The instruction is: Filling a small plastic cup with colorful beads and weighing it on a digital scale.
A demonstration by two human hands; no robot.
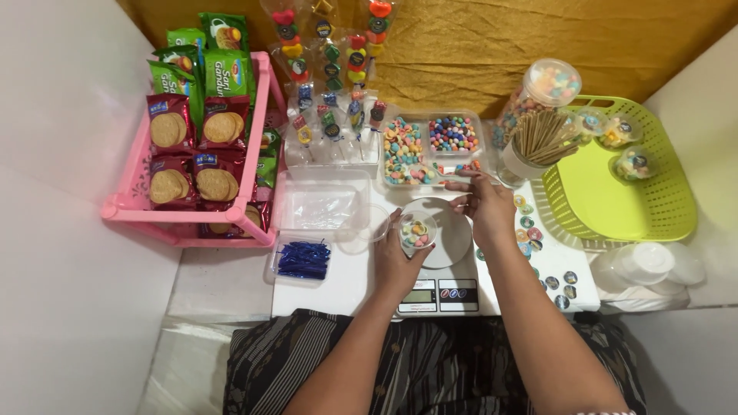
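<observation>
The left hand (396, 257) cups a small clear cup (417, 233) of coloured candies on the scale (444, 265), fingers wrapped around its side. The right hand (486, 206) reaches toward the candy tray (430, 146) at 12 o'clock, fingertips pinched, contents unclear. Better to steady the cup upright over the pan. Open room lies at 9 o'clock; the green basket (646, 200) crowds 3 o'clock.

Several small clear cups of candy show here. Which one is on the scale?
The small cup held by the left hand sits on the scale's round plate, without a lid. The other filled cups lie lidded in the green basket at right.
</observation>
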